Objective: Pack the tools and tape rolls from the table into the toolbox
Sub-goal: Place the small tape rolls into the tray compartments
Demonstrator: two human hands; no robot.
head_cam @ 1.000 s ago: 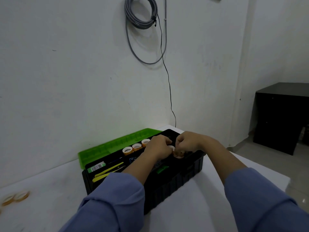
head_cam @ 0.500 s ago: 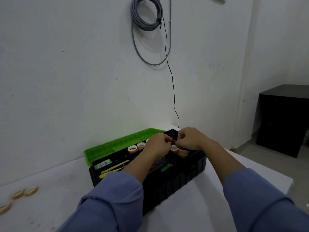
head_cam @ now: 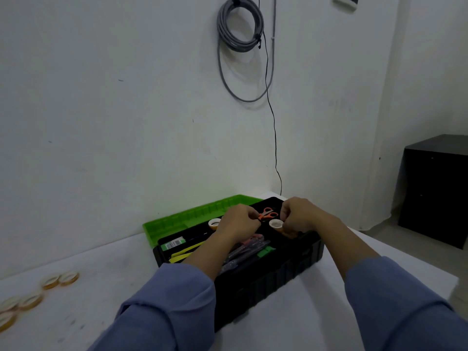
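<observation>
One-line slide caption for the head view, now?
Both hands arrange orange scissors in the open toolbox; tape rolls remain on the table.

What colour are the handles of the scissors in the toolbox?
Orange; the scissors lie at the far end of the black toolbox, clearest in the head view.

The toolbox (head_cam: 273, 274) sits on the table (head_cam: 126, 287) before me, scissors (head_cam: 268, 214) and tape (head_cam: 276, 224) inside; loose rolls (head_cam: 60, 279) lie far left; a cabinet (head_cam: 435, 188) stands right.

open black plastic toolbox (head_cam: 266, 282) with green lid (head_cam: 192, 216) near the tabletop's far edge; amber tape rolls (head_cam: 60, 279) at left edge.
</observation>
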